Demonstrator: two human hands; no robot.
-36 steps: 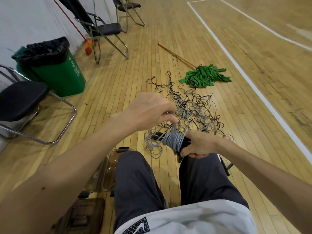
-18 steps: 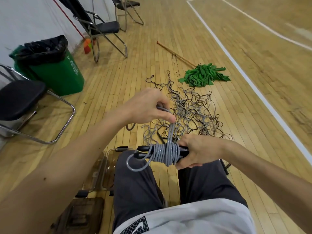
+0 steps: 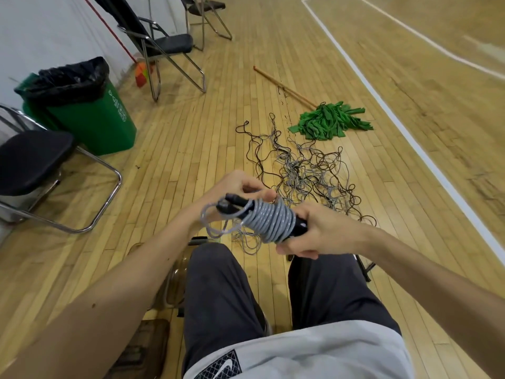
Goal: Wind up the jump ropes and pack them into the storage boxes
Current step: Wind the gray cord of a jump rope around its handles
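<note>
jump rope [image 3: 269,218] is up in the air over the person's knees, between both hands. the grey cord is wound in tight turns round the two black handles [image 3: 235,201], which lie together, tilted, with the right end lower. one loose loop [image 3: 202,218] sticks out at the left end of the coil and thin strands hang below it.

right hand [image 3: 321,233]: fingers curled round the right end of the handles, thumb on top, firm grip.
left hand [image 3: 232,191]: behind the far side of the bundle, fingers curled, fingertips pinching the cord at the top of the coil.

tangled ropes [image 3: 306,173], grey and dark, lie in a heap on the wood floor [image 3: 191,138] just beyond the hands.

clear box [image 3: 172,285] sits on the floor just beside the person's left leg, mostly hidden by arm and leg. can't tell what's in it. a darker box [image 3: 144,347] is further back on the same side.

further out there's a green mop [image 3: 329,121] lying flat past the heap. green bin [image 3: 90,119] with a black liner stands by the wall at left. folding chair [image 3: 30,162] is just beside the bin, and a second chair [image 3: 164,46] is further along the wall. a white court line [image 3: 410,135] runs along the right.
</note>
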